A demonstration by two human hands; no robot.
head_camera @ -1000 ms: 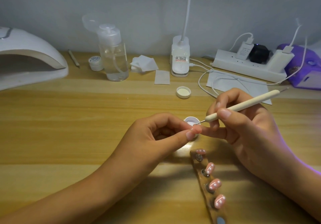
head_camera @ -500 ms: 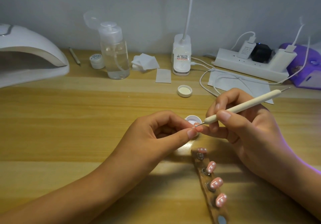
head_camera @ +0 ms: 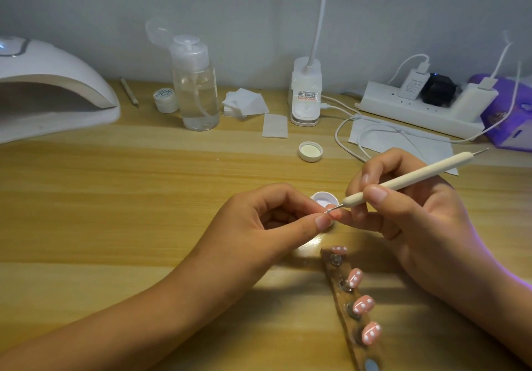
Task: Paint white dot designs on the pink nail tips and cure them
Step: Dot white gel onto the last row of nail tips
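Observation:
My left hand (head_camera: 260, 224) pinches a small pink nail tip (head_camera: 335, 214) between thumb and forefinger. My right hand (head_camera: 408, 215) grips a cream dotting pen (head_camera: 408, 179) like a pencil, and its metal point touches the pinched tip. Just behind the fingertips sits a small open pot of white paint (head_camera: 324, 198), partly hidden by my fingers. Below the hands lies a brown holder strip (head_camera: 349, 317) carrying several pink nail tips (head_camera: 363, 304) with white dots. The white curing lamp (head_camera: 51, 91) stands at the far left.
At the back stand a clear pump bottle (head_camera: 197, 88), a small white jar (head_camera: 165, 99), cotton pads (head_camera: 244, 103), a desk lamp base (head_camera: 305, 94), a power strip (head_camera: 423, 106) with cables and a purple device (head_camera: 511, 117). A loose white lid (head_camera: 310, 151) lies mid-table.
The pen's point has shifted slightly along the pinched nail tip. Both hands stay where they were, and the view has dipped a little.

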